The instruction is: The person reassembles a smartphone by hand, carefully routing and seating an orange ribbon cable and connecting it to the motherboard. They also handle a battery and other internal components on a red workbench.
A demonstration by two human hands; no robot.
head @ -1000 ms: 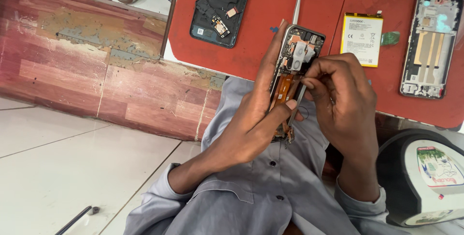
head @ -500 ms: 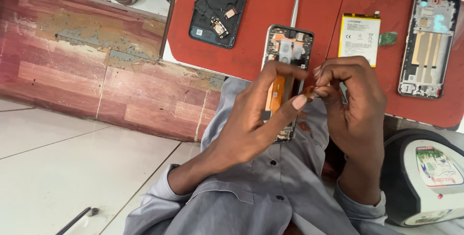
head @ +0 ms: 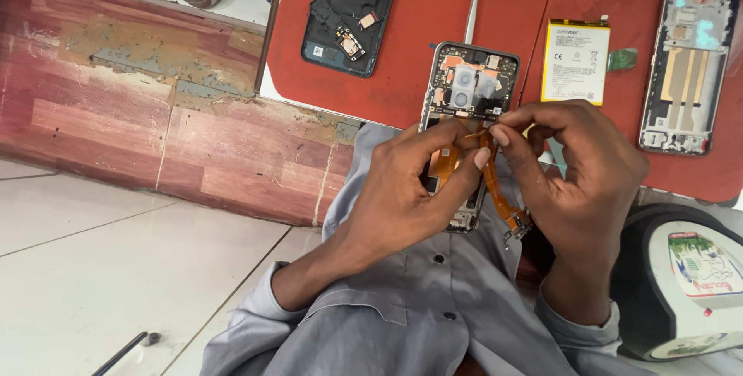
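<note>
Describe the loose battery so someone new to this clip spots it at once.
Start at the red mat on the bench. The battery lies flat beyond the right hand, left of a gutted phone frame. It alone is a plain white-and-yellow rectangle.

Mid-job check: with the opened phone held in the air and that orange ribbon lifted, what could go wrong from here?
1. The thin orange flex ribbon is pinched by the right hand and hangs loose below; a hard pull might tear or crease it.
2. The opened grey-framed phone is gripped only by the left hand over the lap, off the red work mat; it might slip.
3. The ribbon's small metal end connector dangles and might snag the grey shirt.
</note>
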